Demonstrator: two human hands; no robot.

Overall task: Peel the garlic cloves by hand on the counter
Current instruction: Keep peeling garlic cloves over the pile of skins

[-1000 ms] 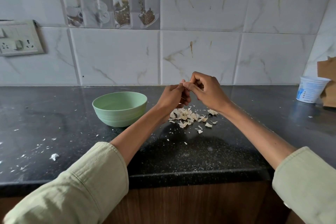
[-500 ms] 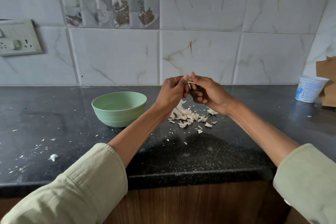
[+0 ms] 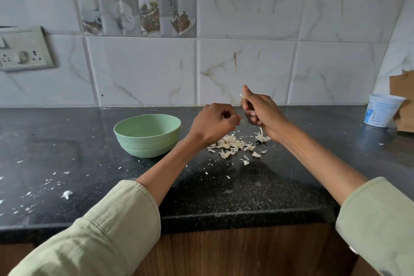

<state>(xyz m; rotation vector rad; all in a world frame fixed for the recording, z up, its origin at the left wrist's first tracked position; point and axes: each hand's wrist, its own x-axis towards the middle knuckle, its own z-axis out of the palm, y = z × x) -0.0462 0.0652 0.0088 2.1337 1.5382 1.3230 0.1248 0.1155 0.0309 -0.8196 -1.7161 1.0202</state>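
Garlic clove, small and pale (image 3: 222, 116): mid-peel, pinched in the curled left hand (image 3: 214, 124) above the black speckled counter (image 3: 67, 152).
Right hand (image 3: 261, 110) grips a torn skin strip (image 3: 242, 95); a papery skin pile (image 3: 233, 144) shows several already done, though the mint-green bowl (image 3: 147, 134) hides its contents.

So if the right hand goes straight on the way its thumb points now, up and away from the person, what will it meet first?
Most likely the tiled wall behind the counter. The right hand holds a pale scrap at its thumb tip, and nothing shows between it and the tiles, though depth is hard to judge.
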